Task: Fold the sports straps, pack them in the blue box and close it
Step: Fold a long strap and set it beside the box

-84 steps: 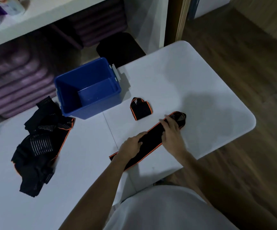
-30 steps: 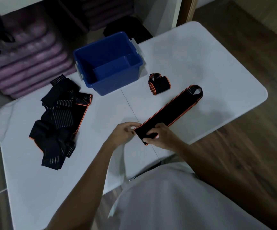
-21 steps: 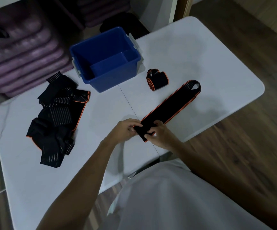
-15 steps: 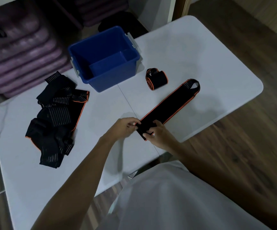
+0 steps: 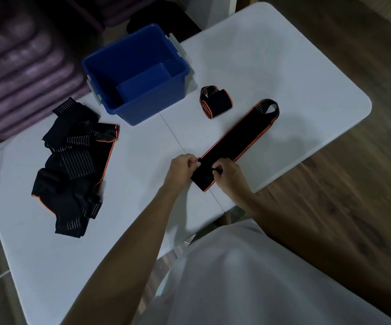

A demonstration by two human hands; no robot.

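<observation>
— Strap (image 5: 236, 139) work, second piece. I've got my left hand (image 5: 181, 171) and right hand (image 5: 228, 175) pinching the near end of the long black strap with orange edging; it lies flat, running from near the tabletop's (image 5: 283, 55) front edge diagonally out toward the right edge, loop end farthest from me.

— Is the fold started?

— Just. The near end looks turned over on itself under my fingers, so I'd judge this the first turn of a roll.

— Where does everything else stand?

— One rolled strap (image 5: 216, 101) sits beside the flat strap's far part, between it and the blue box (image 5: 138, 73). That box stands open at the back edge, nothing inside that I can see, and no lid in view. A heap of unfolded straps (image 5: 72, 165) lies toward the left edge.

— Next move?

— Probably keep both pinches even and walk the roll along the strap toward the loop, holding the orange edges lined up so it doesn't go crooked. Packing comes later; the heap is untouched.
</observation>
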